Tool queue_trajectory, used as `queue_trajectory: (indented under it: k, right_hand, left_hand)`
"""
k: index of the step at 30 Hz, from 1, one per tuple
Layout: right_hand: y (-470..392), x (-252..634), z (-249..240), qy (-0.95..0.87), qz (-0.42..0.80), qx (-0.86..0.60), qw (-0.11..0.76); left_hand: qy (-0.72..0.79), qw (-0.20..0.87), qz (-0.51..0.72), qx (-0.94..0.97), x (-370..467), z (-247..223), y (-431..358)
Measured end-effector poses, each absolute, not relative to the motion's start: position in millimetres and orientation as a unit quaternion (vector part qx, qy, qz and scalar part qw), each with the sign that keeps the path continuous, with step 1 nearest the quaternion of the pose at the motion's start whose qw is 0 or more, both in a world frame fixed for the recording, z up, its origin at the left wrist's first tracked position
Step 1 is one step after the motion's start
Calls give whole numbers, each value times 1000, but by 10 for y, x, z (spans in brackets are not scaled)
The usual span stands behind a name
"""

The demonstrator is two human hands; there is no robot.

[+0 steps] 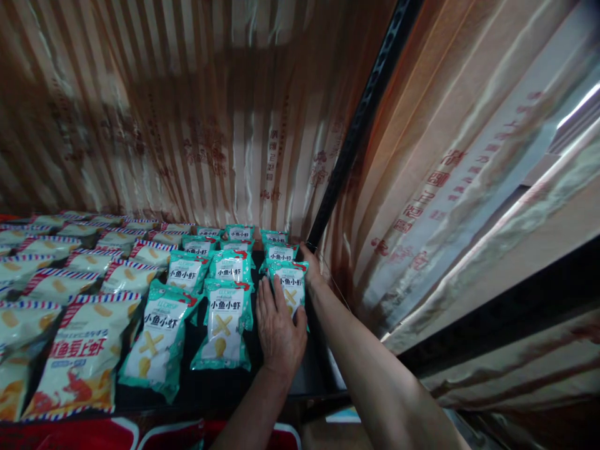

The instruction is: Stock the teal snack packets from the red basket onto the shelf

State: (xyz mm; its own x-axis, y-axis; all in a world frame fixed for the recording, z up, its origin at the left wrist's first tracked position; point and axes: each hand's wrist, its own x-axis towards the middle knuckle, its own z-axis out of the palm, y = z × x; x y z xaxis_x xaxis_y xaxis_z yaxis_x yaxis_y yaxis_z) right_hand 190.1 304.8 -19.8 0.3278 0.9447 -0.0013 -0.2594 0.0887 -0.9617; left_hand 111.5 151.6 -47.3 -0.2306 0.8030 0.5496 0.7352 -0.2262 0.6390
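Note:
Teal-and-white snack bags point(150, 340) stand in several front-to-back rows on a dark shelf. My left hand point(279, 328) lies against the front bag of the rightmost row point(291, 289). Its fingers are stretched out along the bag's left side, and its thumb is at the lower right. My right hand point(313, 265) reaches along the right side of the same row, by the foot of the black post. Its fingertips are mostly hidden, so I cannot tell whether it grips anything. Left of my left hand, another teal bag point(224, 328) leans upright, apart from it.
Cream bags with red-and-blue striped edges point(84, 356) fill the shelf's left side. A slanted black perforated post point(356, 137) rises at the right corner. Striped printed sheeting point(210, 112) hangs behind and at right. Red containers with white rims point(70, 434) sit below the front edge.

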Motion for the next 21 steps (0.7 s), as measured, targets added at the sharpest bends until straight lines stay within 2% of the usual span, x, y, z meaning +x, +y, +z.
queue_trajectory:
  k: [12,21]
  right_hand:
    - [3127,1738,-344,-338,478,-481,652]
    - [3118,1696,-381,-320,482,-449,681]
  left_hand:
    - [649,78,456,604,1038,-378,1516]
    - [666,50,438,601,1043,-296,1509]
